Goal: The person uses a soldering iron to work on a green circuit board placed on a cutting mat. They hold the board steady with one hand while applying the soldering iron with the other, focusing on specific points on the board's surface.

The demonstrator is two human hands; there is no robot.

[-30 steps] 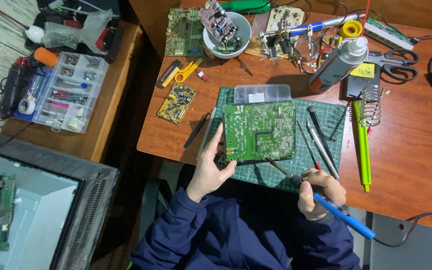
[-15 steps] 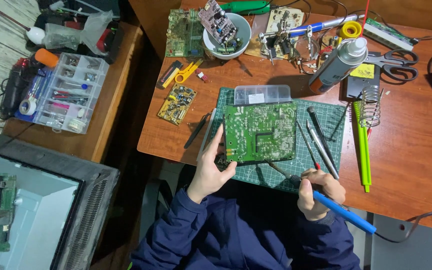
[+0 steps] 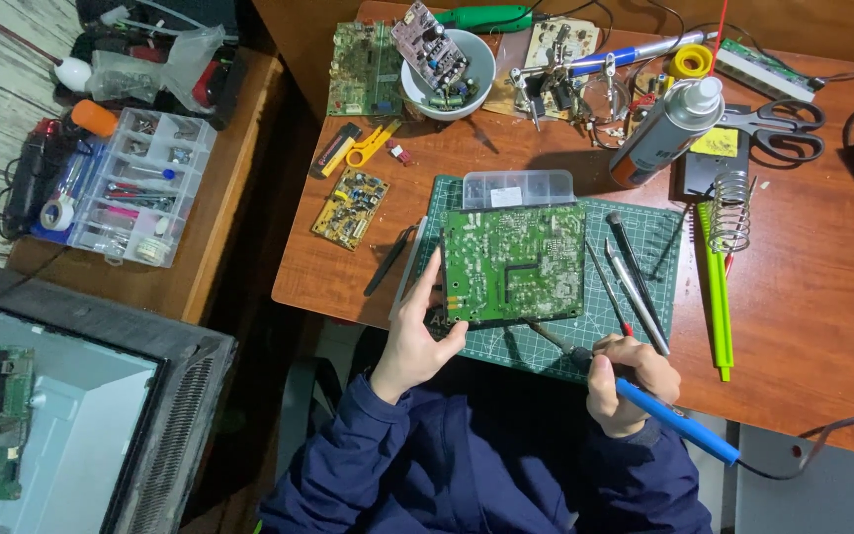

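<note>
Head view. My left hand [image 3: 415,341] grips the lower left edge of the green circuit board [image 3: 514,263], fingers curled closed on the rim, thumb against the near corner. The board lies solder side up on the green cutting mat [image 3: 659,242], at the near edge of the wooden counter [image 3: 822,307].

My right hand [image 3: 625,381] is closed around the blue-handled soldering iron [image 3: 644,400] in a pen grip. Its tip points up and left, at or just beside the board's lower edge; actual contact cannot be confirmed.

Handling judgement: the board is light and stiff, but fragile at its joints and traces. Hold it by the bare rim only, as the left hand does, and keep fingers off the soldered face. The iron is held on the blue handle, well back from the metal shaft.

Surroundings: a clear plastic box [image 3: 516,188] touches the board's far edge. Slim hand tools [image 3: 635,282] lie on the mat just right of the board. A green pen-shaped tool [image 3: 716,287] and a coiled iron stand [image 3: 731,210] sit further right. A spray can [image 3: 666,127] and scissors [image 3: 778,127] lie beyond.
</note>
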